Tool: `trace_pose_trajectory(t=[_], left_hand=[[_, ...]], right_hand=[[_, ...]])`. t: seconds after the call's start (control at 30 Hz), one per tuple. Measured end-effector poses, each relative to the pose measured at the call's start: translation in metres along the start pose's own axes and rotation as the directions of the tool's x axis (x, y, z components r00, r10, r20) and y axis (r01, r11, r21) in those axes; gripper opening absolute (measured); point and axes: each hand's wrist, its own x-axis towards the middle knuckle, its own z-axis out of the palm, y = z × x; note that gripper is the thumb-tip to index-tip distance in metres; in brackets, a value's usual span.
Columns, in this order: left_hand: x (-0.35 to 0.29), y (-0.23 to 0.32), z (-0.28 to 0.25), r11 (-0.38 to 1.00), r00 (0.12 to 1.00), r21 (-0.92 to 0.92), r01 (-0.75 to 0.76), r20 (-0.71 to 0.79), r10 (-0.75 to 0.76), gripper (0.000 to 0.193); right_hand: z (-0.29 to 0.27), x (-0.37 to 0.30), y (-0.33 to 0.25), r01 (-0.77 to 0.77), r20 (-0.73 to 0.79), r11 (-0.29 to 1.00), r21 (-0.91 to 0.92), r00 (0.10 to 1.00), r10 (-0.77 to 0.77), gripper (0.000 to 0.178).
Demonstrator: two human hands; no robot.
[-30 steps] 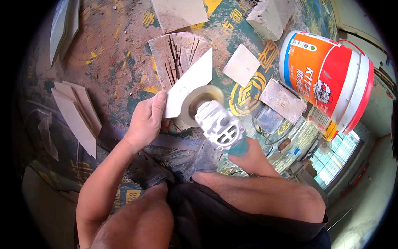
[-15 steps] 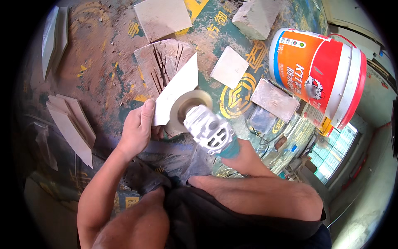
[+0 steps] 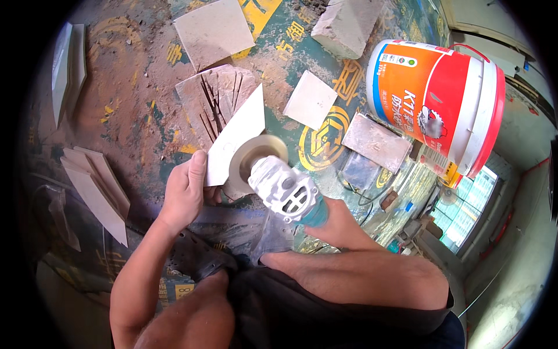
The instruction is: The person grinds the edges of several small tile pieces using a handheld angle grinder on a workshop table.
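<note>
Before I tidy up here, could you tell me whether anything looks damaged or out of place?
Yes: the grey slab behind the white tile piece is scored with dark cut grooves, and the large bucket lies tipped on its side.

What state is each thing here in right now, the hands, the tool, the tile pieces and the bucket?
Left hand: gripping the white tile piece.
White tile piece: held on edge against the grinder's disc.
Right hand: wrapped round the grinder's body.
Angle grinder: held, disc at the tile.
Scored slab: flat, cut with dark grooves.
Bucket: lying on its side.
Square tile: flat on the floor.
</note>
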Motion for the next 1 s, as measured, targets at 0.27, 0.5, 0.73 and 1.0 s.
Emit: trace_pose_trajectory(t=[0.27, 0.5, 0.73, 1.0], left_hand=[[-0.0001, 0.0015, 0.0014, 1.0, 1.0, -0.01, 0.019, -0.012, -0.019, 0.069], [-0.0003, 0.0034, 0.0022, 0.999, 0.999, -0.034, 0.035, -0.013, -0.036, 0.068], [0.0, 0.0029, 0.0013, 0.999, 1.0, -0.031, 0.024, -0.004, -0.024, 0.068], [-0.0009, 0.0056, 0.0031, 0.998, 0.999, -0.037, 0.043, -0.025, -0.044, 0.067]], right_hand=[[0.0036, -0.0017, 0.0059, -0.023, -0.01, 0.997, 0.078, 1.0, 0.024, 0.041], [0.0, -0.0003, 0.0117, -0.092, -0.026, 0.989, 0.115, 0.995, 0.096, 0.038], [0.0031, -0.0022, 0.0034, 0.021, 0.02, 0.998, 0.066, 1.0, -0.022, 0.044], [-0.0023, 0.0, 0.0098, -0.106, -0.038, 0.988, 0.116, 0.993, 0.111, 0.039]])
